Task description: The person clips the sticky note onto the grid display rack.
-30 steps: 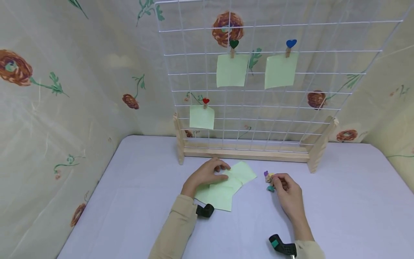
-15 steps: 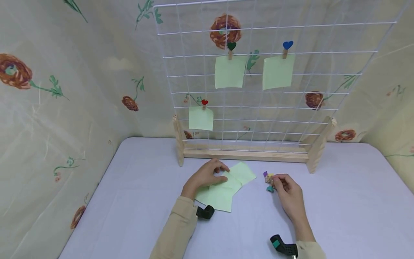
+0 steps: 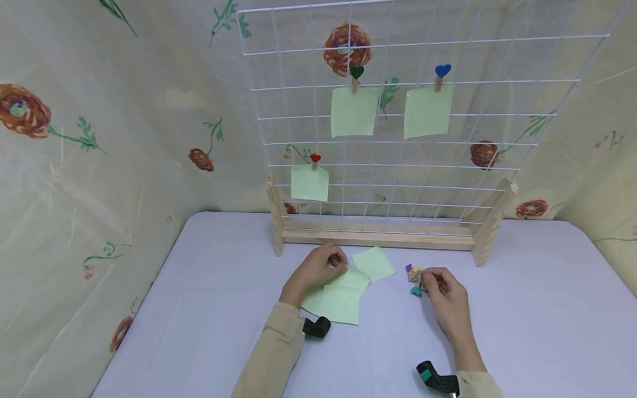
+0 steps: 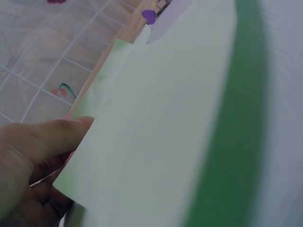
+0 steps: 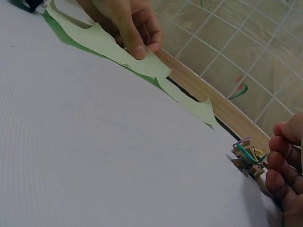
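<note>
My left hand (image 3: 318, 271) pinches the edge of a light green paper sheet (image 4: 156, 104) between thumb and fingers. The sheet lies over other green papers (image 3: 335, 307). One more green paper (image 3: 375, 262) lies apart from them on the right. My right hand (image 3: 448, 298) is at a small cluster of wooden clothespins (image 5: 248, 158) with teal, purple and yellow tops. Its fingers are bent, with the tips right beside the clothespins. Whether a clothespin is between them is hidden.
A white wire grid (image 3: 388, 164) rises from a wooden stand (image 3: 378, 239) at the table's back. Green, blue and red heart clothespins hold an upper-left note (image 3: 355, 112), an upper-right note (image 3: 428, 112) and a lower note (image 3: 309, 183) on it. A white cloth covers the table (image 3: 214, 309).
My left fingers have closed on the top sheet's edge and drawn it slightly left, so a gap shows beside the right-hand paper. My right hand has shifted slightly right at the clothespins.
</note>
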Tool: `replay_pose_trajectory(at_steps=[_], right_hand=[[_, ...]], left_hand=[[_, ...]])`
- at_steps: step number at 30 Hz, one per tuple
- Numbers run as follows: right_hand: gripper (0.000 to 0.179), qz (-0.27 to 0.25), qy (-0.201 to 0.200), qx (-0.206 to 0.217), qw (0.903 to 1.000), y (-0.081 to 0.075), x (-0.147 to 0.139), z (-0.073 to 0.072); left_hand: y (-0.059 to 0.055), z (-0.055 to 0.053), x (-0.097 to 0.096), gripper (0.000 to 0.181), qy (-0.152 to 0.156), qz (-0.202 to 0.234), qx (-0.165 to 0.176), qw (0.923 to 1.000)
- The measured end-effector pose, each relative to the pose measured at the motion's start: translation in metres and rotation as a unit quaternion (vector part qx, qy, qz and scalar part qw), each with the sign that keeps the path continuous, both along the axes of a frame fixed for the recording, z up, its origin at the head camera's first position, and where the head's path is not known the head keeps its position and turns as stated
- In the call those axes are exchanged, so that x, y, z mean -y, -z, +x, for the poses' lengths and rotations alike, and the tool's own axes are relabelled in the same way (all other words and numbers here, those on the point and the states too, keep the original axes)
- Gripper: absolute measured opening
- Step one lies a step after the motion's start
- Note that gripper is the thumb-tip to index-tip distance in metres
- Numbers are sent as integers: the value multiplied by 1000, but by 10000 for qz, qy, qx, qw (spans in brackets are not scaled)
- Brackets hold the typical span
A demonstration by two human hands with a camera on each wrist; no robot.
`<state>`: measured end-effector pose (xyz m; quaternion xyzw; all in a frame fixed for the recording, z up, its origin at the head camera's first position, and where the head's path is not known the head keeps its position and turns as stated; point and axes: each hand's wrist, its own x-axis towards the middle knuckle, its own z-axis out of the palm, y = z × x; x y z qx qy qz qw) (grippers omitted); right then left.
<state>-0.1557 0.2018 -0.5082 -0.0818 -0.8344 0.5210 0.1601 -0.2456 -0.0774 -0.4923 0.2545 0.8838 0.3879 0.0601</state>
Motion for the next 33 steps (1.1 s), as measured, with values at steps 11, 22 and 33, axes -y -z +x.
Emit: replay_pose_trajectory(at_steps=[11, 22, 33], right_hand=[[20, -521, 177, 59, 9985, -17, 5, 4], [20, -403, 527, -205, 9976, 4, -2, -4], [18, 146, 890, -318, 9954, 2, -2, -2]], left_hand=[[-3, 0, 5, 4, -301, 349, 200, 9987], [-3, -3, 8, 6, -575, 577, -51, 9967], [-9, -5, 8, 5, -944, 1278, -434, 9863]])
